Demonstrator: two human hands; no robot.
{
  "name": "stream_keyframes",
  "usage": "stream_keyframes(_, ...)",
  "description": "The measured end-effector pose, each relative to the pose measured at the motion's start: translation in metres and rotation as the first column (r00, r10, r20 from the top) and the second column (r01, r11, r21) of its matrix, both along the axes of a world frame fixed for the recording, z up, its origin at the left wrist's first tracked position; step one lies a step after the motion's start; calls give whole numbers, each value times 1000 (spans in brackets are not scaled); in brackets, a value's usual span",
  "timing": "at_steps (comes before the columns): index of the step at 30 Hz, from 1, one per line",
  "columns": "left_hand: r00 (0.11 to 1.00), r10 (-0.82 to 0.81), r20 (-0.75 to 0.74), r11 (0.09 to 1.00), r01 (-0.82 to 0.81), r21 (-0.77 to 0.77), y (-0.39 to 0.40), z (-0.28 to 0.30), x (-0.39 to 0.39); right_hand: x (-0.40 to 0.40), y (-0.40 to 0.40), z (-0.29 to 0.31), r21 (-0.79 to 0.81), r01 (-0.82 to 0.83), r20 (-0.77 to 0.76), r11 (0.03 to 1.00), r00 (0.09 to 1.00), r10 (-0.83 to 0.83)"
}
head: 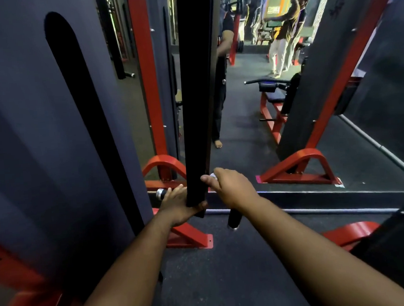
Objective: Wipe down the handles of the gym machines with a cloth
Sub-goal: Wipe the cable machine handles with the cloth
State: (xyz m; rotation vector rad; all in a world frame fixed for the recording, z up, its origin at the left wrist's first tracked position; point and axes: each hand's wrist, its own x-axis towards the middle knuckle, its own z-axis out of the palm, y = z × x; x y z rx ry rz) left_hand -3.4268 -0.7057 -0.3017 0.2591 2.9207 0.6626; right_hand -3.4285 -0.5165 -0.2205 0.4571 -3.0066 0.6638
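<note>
Both hands reach down low in front of a big mirror. The left hand wraps its fingers round the bottom end of a black bar that hangs down, likely to hold it steady. The right hand curls its fingers tight round a small white cloth, pressed against the bar's side. Only a bit of the cloth shows. Under the right wrist pokes a black handle with a shiny end. The red frame sits on the dark floor. The wiping looks like it is going on now.
</note>
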Motion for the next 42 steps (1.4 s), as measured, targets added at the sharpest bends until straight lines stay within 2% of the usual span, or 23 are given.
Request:
stream_keyframes(2,1000,-5,-13,1000,5,6,-1,-4,-3,10,0,-18,25,34,-149,999,988,-30)
stream_keyframes(4,1000,-6,-26,1000,7,28,-2,-7,-4,27,1,-47,139,71,-321,988,947,-23)
stream_keyframes(6,1000,-8,-22,999,9,31,-3,-7,-4,42,3,-68,176,96,-421,980,907,-13)
stream_keyframes(8,1000,-17,4,1000,17,-2,-2,-5,-4,41,4,-69,148,121,-452,982,891,-42)
stream_keyframes(10,1000,-14,9,1000,14,-26,0,-4,-3,26,2,-49,115,137,-383,984,920,-83)
stream_keyframes(13,1000,1,-12,1000,-1,-18,0,-5,-3,-2,5,-12,-26,93,-31,995,995,-93)
stream_keyframes(14,1000,-3,-13,1000,3,-19,0,-4,-3,-8,6,-8,-85,80,36,993,996,-77)
stream_keyframes(15,1000,-8,-15,1000,8,-18,-1,-5,-3,-8,7,-8,-108,76,39,991,997,-72)
stream_keyframes(16,1000,-15,-15,1000,15,-16,-1,-5,-4,-4,7,-12,-108,71,-6,992,997,-72)
stream_keyframes(17,1000,-22,-13,1000,21,-15,-2,-5,-5,2,7,-23,-83,72,-125,994,989,-82)
stream_keyframes(18,1000,-23,-15,1000,22,-15,-3,-6,-5,9,8,-35,-35,83,-269,996,959,-89)
stream_keyframes(20,1000,-9,-22,1000,9,-17,-4,-11,-7,24,10,-63,44,117,-433,992,897,-86)
stream_keyframes(23,1000,4,-5,1000,-5,-23,-5,-15,-7,39,12,-82,86,143,-513,986,855,-79)
stream_keyframes(25,1000,4,3,1000,-4,-28,-4,-14,-7,37,13,-80,58,120,-519,991,852,-72)
stream_keyframes(27,1000,0,5,999,0,-32,-3,-13,-7,26,10,-52,-91,90,-382,992,917,-118)
stream_keyframes(29,1000,-8,8,999,8,-37,-4,-12,-7,8,9,-21,-230,128,-74,965,986,-148)
stream_keyframes(30,1000,-10,12,999,11,-40,-4,-11,-6,0,10,-13,-277,141,51,950,990,-132)
stream_keyframes(32,1000,-6,16,999,7,-45,-4,-10,-6,-3,9,-7,-306,141,109,942,988,-112)
stream_keyframes(33,1000,-2,17,999,3,-43,-4,-9,-6,0,8,-13,-293,132,59,947,991,-120)
stream_keyframes(34,1000,2,14,999,-1,-38,-3,-9,-6,5,7,-23,-281,113,-54,953,990,-134)
stream_keyframes(37,1000,13,4,1000,-13,-25,-3,-14,-8,29,10,-63,-200,21,-382,980,919,-98)
stream_keyframes(39,1000,15,8,1000,-15,-24,-4,-18,-10,47,11,-84,-149,23,-451,989,888,-89)
stream_keyframes(42,1000,15,-12,999,-16,-34,-4,-19,-12,52,8,-81,-238,90,-418,967,889,-186)
